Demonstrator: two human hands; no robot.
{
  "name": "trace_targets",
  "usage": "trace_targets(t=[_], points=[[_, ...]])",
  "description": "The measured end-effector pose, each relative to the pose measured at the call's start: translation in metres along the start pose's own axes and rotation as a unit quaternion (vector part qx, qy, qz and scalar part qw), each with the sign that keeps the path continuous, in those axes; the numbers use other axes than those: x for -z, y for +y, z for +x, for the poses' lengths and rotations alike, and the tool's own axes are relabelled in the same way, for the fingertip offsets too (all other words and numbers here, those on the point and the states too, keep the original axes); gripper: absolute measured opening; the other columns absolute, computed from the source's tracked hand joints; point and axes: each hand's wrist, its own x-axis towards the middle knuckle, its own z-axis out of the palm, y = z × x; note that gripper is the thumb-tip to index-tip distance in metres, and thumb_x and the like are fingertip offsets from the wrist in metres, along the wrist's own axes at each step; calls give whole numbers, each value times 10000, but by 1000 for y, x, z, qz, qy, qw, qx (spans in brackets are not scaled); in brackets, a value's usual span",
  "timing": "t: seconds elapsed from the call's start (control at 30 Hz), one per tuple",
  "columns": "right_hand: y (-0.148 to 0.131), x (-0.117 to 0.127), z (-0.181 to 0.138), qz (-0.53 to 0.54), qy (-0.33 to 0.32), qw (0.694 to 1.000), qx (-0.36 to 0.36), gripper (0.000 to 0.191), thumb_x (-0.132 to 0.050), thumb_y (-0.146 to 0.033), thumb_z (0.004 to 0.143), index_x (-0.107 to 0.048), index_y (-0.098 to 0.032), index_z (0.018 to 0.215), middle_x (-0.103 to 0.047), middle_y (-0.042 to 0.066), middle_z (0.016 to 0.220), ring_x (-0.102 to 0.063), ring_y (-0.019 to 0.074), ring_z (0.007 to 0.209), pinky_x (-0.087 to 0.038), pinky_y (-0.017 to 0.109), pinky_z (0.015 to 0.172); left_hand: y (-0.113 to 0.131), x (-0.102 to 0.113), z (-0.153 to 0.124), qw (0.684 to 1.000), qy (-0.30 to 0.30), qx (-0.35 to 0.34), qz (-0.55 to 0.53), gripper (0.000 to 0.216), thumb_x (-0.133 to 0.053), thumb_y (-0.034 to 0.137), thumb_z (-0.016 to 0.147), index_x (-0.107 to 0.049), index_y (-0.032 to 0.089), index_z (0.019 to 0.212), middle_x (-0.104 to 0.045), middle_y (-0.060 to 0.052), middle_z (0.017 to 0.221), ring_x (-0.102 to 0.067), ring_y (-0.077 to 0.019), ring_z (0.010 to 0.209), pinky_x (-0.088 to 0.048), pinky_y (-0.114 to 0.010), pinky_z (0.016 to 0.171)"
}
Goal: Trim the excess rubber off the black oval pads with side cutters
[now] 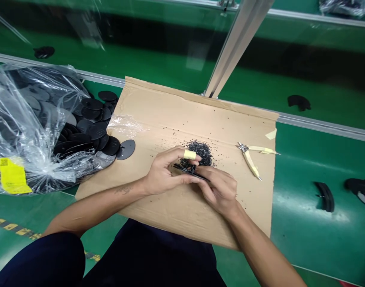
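Both hands meet over a sheet of cardboard [170, 115] and grip one thin black plastic disc [186, 170], seen nearly edge-on. My left hand [164, 173] pinches its near side; a yellow tape band wraps the index finger. My right hand [219, 189] is closed on the disc's right end from below. Just beyond the fingers lies a small heap of black plastic trimmings [200, 151].
A clear plastic bag [29, 127] at the left spills several black discs [95, 129]. Yellow-handled cutters [251, 157] lie on the cardboard's right. An aluminium post [236, 44] rises behind. Black parts [324, 196] lie on the green bench at the right.
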Motion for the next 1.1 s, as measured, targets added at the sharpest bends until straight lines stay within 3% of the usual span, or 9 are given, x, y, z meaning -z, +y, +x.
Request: trace_targets(t=[0.47, 0.67, 0.83, 1.0, 1.1], points=[[3, -1, -2, -10, 10, 1000, 21, 101, -616, -147, 979, -672, -166, 1061, -796, 96, 942, -784, 179, 820, -660, 275, 742, 0, 8, 9, 989, -92, -88, 68, 273, -695, 343, 966, -722, 153, 1160, -738, -90, 970, -701, -152, 895, -596, -284, 792], [2, -2, -1, 8, 13, 1000, 3, 136, -618, -148, 972, -693, -186, 1079, -806, 72, 945, -786, 171, 819, -658, 260, 745, 0, 7, 7, 990, -61, -108, 70, 227, -813, 280, 870, -740, 170, 1054, -758, -62, 895, -712, -154, 821, -594, -294, 770], [1, -1, -1, -13, 8, 1000, 3, 118, -634, -165, 972, -692, -190, 1071, -806, 69, 948, -784, 169, 795, -663, 266, 738, 1, 5, 5, 990, -65, -100, 77, 215, -687, 287, 973, -731, 152, 1135, -762, -100, 975, -718, -158, 884, -608, -293, 779], [0, -2, 0, -3, 7, 1000, -4, 82, -642, -156, 971, -677, -182, 1041, -805, 60, 933, -778, 152, 779, -659, 243, 721, 3, 4, 5, 990, -51, -98, 84, 165, -772, 236, 905, -749, 163, 1051, -769, -63, 887, -721, -149, 814, -609, -282, 749], [1, -1, -2, -2, 8, 1000, -3, 89, -661, -162, 958, -699, -180, 1037, -809, 65, 942, -784, 162, 799, -668, 259, 739, 3, 5, 6, 990, -62, -96, 85, 159, -712, 262, 955, -752, 169, 1077, -763, -69, 905, -719, -150, 827, -606, -287, 747]])
